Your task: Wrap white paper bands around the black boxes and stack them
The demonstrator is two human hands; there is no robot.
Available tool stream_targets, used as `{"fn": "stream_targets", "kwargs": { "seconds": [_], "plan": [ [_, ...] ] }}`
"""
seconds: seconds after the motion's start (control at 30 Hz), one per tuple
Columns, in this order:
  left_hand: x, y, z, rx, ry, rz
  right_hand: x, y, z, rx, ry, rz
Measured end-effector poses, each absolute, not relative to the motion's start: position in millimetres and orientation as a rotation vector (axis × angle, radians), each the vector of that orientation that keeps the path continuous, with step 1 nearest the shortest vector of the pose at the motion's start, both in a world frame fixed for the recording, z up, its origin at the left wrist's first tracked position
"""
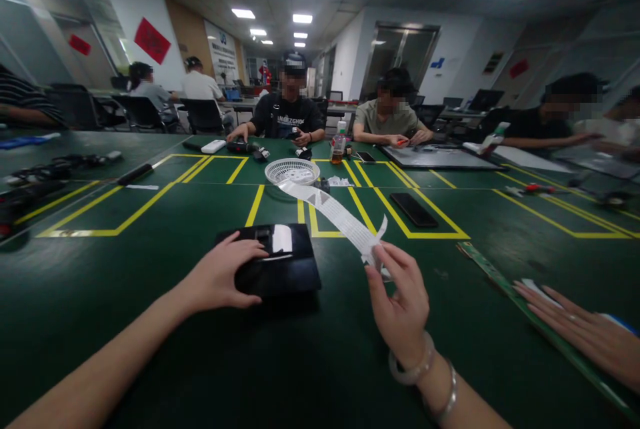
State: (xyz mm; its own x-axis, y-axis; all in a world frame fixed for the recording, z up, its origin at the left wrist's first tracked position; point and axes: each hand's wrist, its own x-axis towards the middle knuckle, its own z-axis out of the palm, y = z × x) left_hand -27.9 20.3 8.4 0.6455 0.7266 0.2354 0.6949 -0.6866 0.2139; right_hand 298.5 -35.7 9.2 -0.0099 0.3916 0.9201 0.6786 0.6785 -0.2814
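A black box-shaped device with a white patch on its top lies on the green table. My left hand rests on the device's left side, fingers over its top and thumb along the near edge. To the right, my right hand pinches the near end of a long white printed paper strip. The strip runs up and away to the left, its far end over a white round basket. Two bracelets circle my right wrist.
A black phone lies beyond my right hand. Another person's hand rests at the right by a long green strip. Across the table, two people sit near a bottle. Yellow tape marks the tabletop.
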Motion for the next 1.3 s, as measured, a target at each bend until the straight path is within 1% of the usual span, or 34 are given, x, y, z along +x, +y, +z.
{"fn": "stream_targets", "kwargs": {
  "seconds": [0.13, 0.27, 0.4, 0.5, 0.63, 0.7, 0.83, 1.03, 1.13, 1.2, 1.23, 1.27, 1.3],
  "plan": [
    [5, 6, -5, 2.764, 1.014, 0.416, 298, -37, 9, -0.849, -1.719, -0.265],
    [8, 5, -18, 2.764, 1.032, 0.381, 297, -37, 7, -0.805, -1.825, -0.198],
    [7, 3, -19, 2.839, 1.033, 0.413, 296, -36, 3, -0.757, -1.936, -0.154],
    [4, 0, -13, 2.915, 1.038, 0.643, 297, -34, 0, -0.771, -1.994, -0.133],
    [-8, -3, -5, 2.977, 1.120, 1.324, 296, -31, -2, -0.856, -2.156, -0.033],
    [-14, -3, -1, 3.008, 1.045, 1.548, 294, -30, -3, -0.903, -2.265, 0.014],
    [-21, -6, 0, 2.978, 0.842, 1.588, 292, -29, -4, -1.001, -2.441, 0.099],
    [-16, -5, -7, 2.606, 1.104, 1.755, 290, -29, -6, -1.130, -2.629, 0.097],
    [-16, -4, -3, 2.323, 1.133, 1.986, 288, -30, -6, -1.165, -2.658, 0.059],
    [-16, -5, 3, 2.275, 1.097, 2.139, 286, -30, -5, -1.176, -2.665, 0.045],
    [-16, -6, 7, 2.312, 1.078, 2.147, 286, -30, -6, -1.181, -2.667, 0.038],
    [-16, -7, 10, 2.397, 1.058, 2.075, 285, -30, -6, -1.187, -2.668, 0.031],
    [-15, -9, 12, 2.514, 1.039, 1.921, 285, -30, -7, -1.194, -2.669, 0.025]
  ]
}}
